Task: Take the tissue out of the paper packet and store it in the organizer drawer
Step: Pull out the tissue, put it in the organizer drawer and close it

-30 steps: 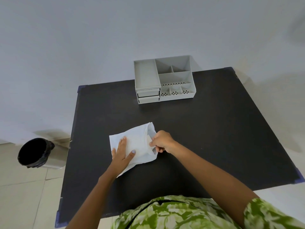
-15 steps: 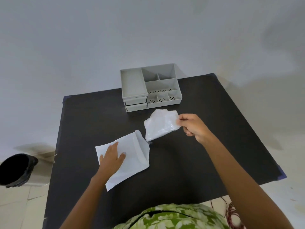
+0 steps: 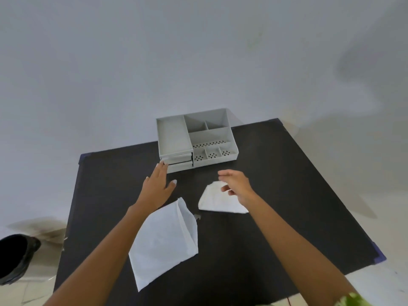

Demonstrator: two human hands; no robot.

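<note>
The white paper packet (image 3: pixel 164 239) lies flat on the black table (image 3: pixel 276 217), its open mouth facing right. The white tissue (image 3: pixel 217 202) lies on the table to the packet's upper right, out of the packet. My right hand (image 3: pixel 236 184) hovers just over the tissue, fingers apart, not gripping it. My left hand (image 3: pixel 157 186) stretches forward with fingers spread, its fingertips at the lower left corner of the grey organizer (image 3: pixel 196 140), close to the two small drawers (image 3: pixel 178 163) on its front left. The drawers look shut or barely ajar.
The organizer stands at the table's far edge against a pale wall; its top has an open tray and several small compartments. A black bin (image 3: pixel 15 257) stands on the floor to the left of the table. A green patterned garment shows at the bottom right.
My right hand has laid the tissue on the table and let it go. My left hand has left the packet and reached forward to the organizer's drawers.
</note>
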